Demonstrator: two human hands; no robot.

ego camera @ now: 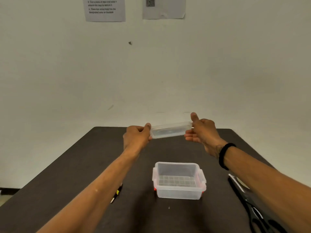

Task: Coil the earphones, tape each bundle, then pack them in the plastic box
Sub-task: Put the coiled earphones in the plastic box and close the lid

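A clear plastic box (178, 192) with red-tinted side clasps stands open on the dark table, near the middle, with nothing visible inside. Its clear lid (170, 130) is held in the air above the table's far part. My left hand (137, 137) grips the lid's left end and my right hand (202, 130) pinches its right end, thumb up. No earphones are visible in this view.
Black scissors (252, 206) lie at the table's right side, partly under my right forearm. A dark pen-like object with yellow marking (117, 193) peeks out beside my left forearm. The dark table (84, 165) ends at a pale wall with two paper sheets (105, 9).
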